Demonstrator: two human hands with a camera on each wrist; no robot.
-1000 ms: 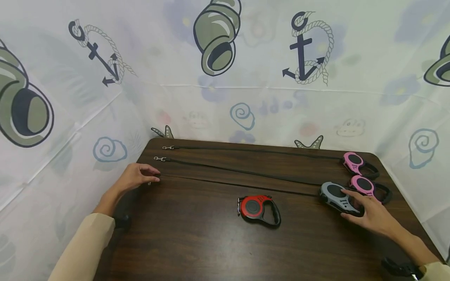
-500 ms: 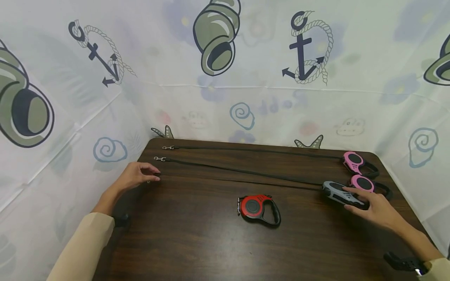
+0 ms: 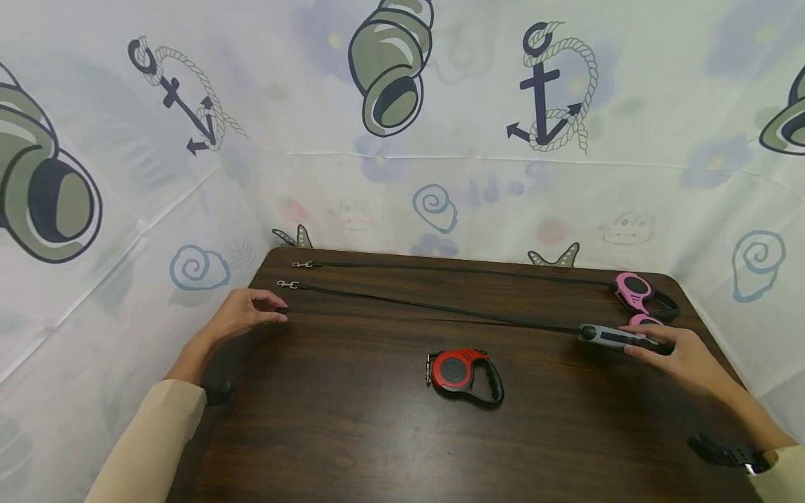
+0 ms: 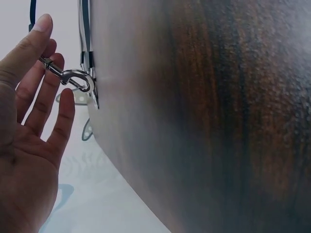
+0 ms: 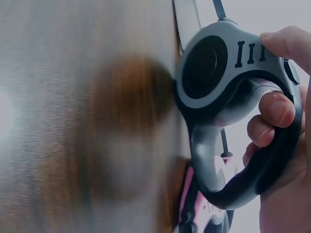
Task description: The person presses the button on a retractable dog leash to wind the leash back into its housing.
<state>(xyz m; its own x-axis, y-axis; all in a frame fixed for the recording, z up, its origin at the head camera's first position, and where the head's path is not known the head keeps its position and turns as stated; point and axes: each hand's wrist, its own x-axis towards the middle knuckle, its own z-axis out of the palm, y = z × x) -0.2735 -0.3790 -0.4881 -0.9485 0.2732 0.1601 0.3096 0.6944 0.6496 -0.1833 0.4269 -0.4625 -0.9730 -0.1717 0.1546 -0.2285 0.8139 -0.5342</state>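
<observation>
At the table's right, my right hand (image 3: 688,363) grips a grey retractable dog leash (image 3: 606,337) by its looped handle. In the right wrist view, fingers curl through the loop, and the grey casing (image 5: 204,68) stands on edge. Beyond the left table edge, my left hand (image 3: 237,318) pinches the far end of this leash between thumb and fingers. Its metal snap hook (image 4: 74,78) hangs by the fingers in the left wrist view. The thin cord runs between both hands, faint against the wood. A red retractable leash (image 3: 454,372) lies wound up in the middle.
A pink retractable leash (image 3: 633,285) lies at the back right; a second pink leash (image 3: 644,320) is partly hidden behind the grey one. Their straps stretch left to snap hooks (image 3: 288,284) on the brown table (image 3: 352,433). A patterned cloth (image 3: 478,202) surrounds the table.
My right hand has shifted slightly right and back, turning the grey leash from its flat face onto its edge, now covering more of the nearer pink leash. My left hand stays almost still.
</observation>
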